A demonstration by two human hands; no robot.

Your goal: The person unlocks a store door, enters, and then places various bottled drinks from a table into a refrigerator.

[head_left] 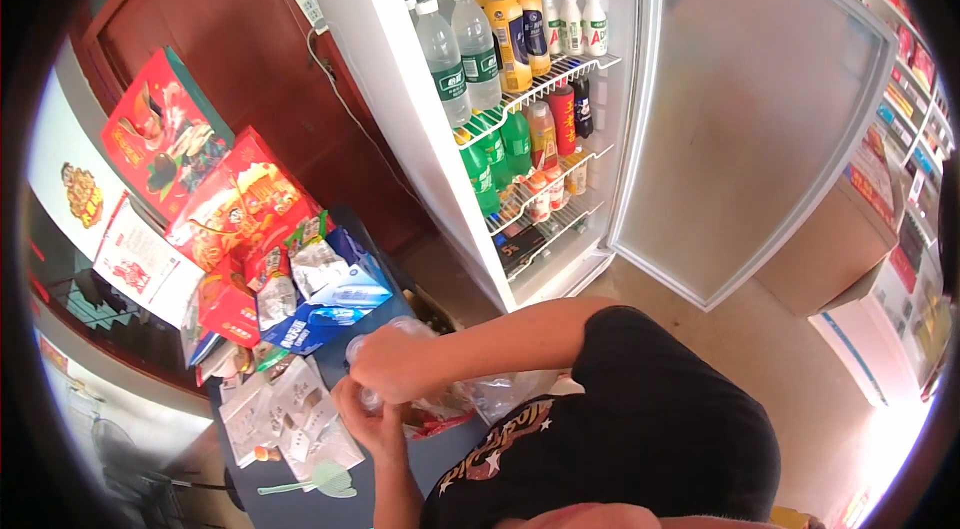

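My right hand [394, 362] reaches across my body over the dark tabletop [289, 503], its fingers closed. Just below it, my left hand [366, 415] is curled around a clear plastic item [370, 400], perhaps a bottle. More clear plastic [355, 347] shows beside my right hand. The two hands nearly touch, and they hide most of what they hold. Beneath my right forearm lies a clear plastic bag [499, 390], with a red package [442, 424] partly seen next to it.
Beyond the table, a white refrigerator [420, 176] holds several bottles; its frosted door [735, 116] hangs open. Snack boxes [244, 195] and a blue carton [330, 319] crowd the table's far end. Flat packets [289, 416] and a green fly swatter [330, 480] lie left of my hands.
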